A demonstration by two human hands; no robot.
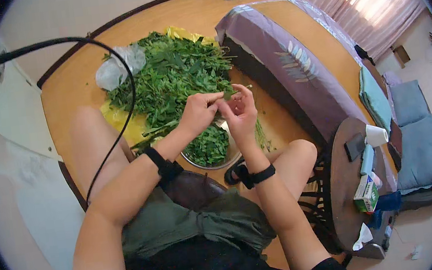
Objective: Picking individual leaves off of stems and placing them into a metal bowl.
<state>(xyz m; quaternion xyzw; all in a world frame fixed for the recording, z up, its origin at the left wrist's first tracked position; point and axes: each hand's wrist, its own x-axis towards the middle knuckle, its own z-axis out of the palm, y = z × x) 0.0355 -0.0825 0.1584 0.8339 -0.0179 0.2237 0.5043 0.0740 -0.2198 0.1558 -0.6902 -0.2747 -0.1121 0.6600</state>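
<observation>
My left hand point(197, 113) and my right hand point(242, 116) meet in front of me, their fingertips pinching a small green leafy stem point(229, 94). Its thin cut end sticks out past my right fingers. Just below the hands, a round metal bowl point(235, 156) on the floor holds loose green leaves point(207, 146). My right forearm crosses in front of part of its rim. Beyond the bowl spreads a large heap of leafy green stems point(177, 75), lying on yellow plastic sheeting point(126, 123). Several stripped stems point(262, 133) lie on the floor right of the bowl.
A crumpled clear plastic bag point(116, 68) rests at the heap's left. A black cable point(133, 92) arcs across the left. On the right stand a long cloth-draped table point(263, 57) and a small round table point(341, 200) bearing a phone point(355, 147), white cup point(376, 135) and box point(365, 194).
</observation>
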